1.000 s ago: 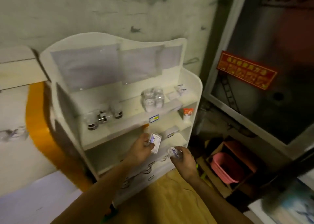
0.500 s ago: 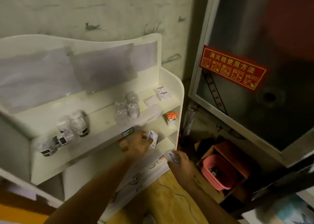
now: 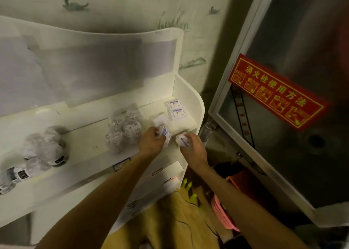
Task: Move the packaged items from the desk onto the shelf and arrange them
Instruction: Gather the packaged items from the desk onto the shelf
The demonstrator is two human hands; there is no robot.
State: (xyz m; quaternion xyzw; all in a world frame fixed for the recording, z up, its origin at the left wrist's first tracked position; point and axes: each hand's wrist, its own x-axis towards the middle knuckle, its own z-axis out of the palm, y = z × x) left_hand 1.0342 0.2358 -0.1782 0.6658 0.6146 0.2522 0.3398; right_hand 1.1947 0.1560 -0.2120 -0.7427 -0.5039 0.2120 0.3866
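While both arms reach in from the bottom of the frame, the left hand (image 3: 152,142) sits over the right end of the white shelf (image 3: 198,107), fingers curled round a small white box with blue print (image 3: 166,134), held tilted just above the top shelf board. Right next to it, the right hand (image 3: 193,149) grips a second small box (image 3: 182,140) the same way, fingers wrapped over it at the shelf's front right corner. Can't tell if either box is actually touching the board yet, it's pretty blurry there.

Further back in that corner, two matching boxes (image 3: 175,108) lie flat side by side against the shelf's right wall, and a pale packet (image 3: 159,119) lies just left of them. Toward the middle of the frame there's a clump of clear wrapped packages (image 3: 123,129) on the same board, just left of the left hand. Over at the left edge there's another bunch, wrapped jars with dark labels (image 3: 44,151), well apart from the hands.

Lower shelf levels show under the arms, with little label tags on the front edges. On the right of the frame a metal cabinet door carries a red sign with yellow characters (image 3: 273,92), and a pink basket (image 3: 221,214) sits on the floor near the bottom, partly hidden behind the right forearm.
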